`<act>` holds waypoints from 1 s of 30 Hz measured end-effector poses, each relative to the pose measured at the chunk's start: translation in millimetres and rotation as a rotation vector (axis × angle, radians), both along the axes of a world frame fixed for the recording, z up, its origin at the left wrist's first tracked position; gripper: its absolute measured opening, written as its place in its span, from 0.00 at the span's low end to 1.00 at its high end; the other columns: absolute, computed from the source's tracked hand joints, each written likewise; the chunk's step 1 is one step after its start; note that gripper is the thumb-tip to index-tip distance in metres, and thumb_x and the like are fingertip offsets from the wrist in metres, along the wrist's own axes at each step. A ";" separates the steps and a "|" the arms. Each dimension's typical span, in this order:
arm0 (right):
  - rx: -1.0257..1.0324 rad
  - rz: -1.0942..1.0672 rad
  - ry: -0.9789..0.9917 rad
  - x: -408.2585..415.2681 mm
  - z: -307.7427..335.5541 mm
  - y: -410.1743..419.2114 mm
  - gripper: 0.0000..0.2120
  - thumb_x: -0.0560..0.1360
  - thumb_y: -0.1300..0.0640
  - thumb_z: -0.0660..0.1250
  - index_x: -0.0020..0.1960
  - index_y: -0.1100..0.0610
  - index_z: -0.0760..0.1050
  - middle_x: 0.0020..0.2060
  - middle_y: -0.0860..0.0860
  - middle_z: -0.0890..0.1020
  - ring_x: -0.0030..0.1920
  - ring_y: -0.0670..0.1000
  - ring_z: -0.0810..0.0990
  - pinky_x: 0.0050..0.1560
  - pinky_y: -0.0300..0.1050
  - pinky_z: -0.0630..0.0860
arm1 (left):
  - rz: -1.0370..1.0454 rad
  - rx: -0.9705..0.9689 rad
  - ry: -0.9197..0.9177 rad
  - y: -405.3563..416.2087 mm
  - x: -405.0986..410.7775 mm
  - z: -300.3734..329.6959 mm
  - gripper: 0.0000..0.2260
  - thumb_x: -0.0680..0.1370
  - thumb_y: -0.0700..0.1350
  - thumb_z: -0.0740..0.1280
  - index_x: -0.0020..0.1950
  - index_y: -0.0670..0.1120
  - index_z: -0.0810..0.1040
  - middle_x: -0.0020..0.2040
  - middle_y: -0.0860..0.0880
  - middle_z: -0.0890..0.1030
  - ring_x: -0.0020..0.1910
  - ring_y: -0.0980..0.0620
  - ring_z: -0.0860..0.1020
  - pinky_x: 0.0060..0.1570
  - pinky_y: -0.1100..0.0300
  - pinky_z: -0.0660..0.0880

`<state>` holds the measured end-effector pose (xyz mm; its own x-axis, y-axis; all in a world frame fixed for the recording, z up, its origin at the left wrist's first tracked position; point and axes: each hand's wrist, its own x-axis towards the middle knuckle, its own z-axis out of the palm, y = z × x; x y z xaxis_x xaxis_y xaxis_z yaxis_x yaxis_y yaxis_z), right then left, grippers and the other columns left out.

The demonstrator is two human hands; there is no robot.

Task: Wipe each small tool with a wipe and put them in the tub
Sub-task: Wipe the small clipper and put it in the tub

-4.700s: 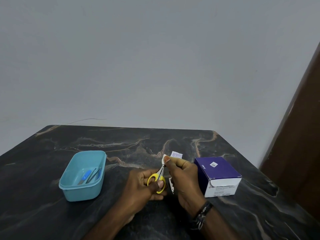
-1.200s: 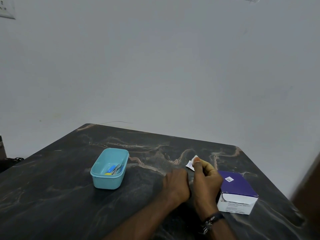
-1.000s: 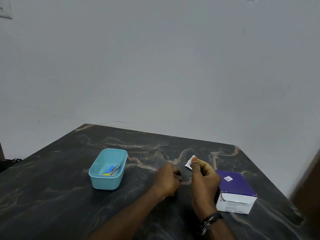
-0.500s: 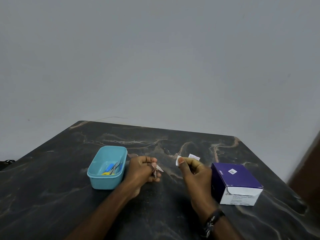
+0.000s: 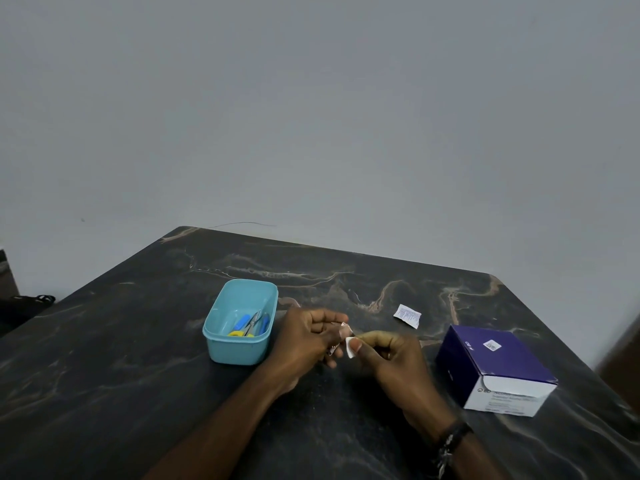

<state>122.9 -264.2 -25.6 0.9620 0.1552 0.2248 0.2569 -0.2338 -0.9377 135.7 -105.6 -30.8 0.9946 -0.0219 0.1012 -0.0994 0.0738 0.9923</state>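
Small metal tool sits pinched in your left hand, touching the white wipe your right hand pinches; teal plastic tub lies just left.

A dark marble-patterned table (tan veins running through it) stands against a plain grey wall.

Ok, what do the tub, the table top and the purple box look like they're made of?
The tub looks like matte turquoise plastic: uniform colour, rounded moulded corners and a rim lip. The table top looks like polished dark stone, likely marble or granite, given its tan veining and soft sheen, though it could be a laminate copy. The purple box looks like printed cardboard, with crisp folded edges and a white flap.
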 end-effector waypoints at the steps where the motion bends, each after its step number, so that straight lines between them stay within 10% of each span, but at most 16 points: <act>1: -0.004 -0.012 0.009 0.8 -0.1 -1.1 0.07 0.75 0.62 0.71 0.40 0.58 0.85 0.35 0.50 0.86 0.35 0.41 0.81 0.38 0.34 0.75 | -0.002 0.001 0.002 0.3 -0.1 -0.2 0.08 0.74 0.37 0.72 0.52 0.39 0.81 0.36 0.43 0.84 0.30 0.51 0.80 0.26 0.60 0.76; 20: -0.313 0.200 0.027 42.4 38.5 -26.3 0.07 0.73 0.56 0.73 0.39 0.58 0.85 0.30 0.52 0.83 0.30 0.47 0.76 0.33 0.39 0.72 | -0.213 0.204 0.022 6.9 -4.1 -1.3 0.07 0.72 0.36 0.74 0.49 0.37 0.83 0.41 0.40 0.85 0.35 0.48 0.82 0.31 0.60 0.78; 30: 0.103 0.109 0.061 55.4 26.3 -15.6 0.07 0.75 0.58 0.70 0.45 0.61 0.84 0.36 0.60 0.83 0.37 0.51 0.77 0.35 0.42 0.72 | -0.084 -0.018 0.028 4.0 0.2 1.1 0.06 0.76 0.39 0.70 0.51 0.39 0.82 0.43 0.41 0.86 0.41 0.45 0.85 0.39 0.56 0.82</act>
<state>178.3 -279.9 0.8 0.9529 0.2390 0.1868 0.2175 -0.1091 -0.9700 136.0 -101.6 -29.7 0.9918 -0.1040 0.0741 -0.0638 0.0985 0.9931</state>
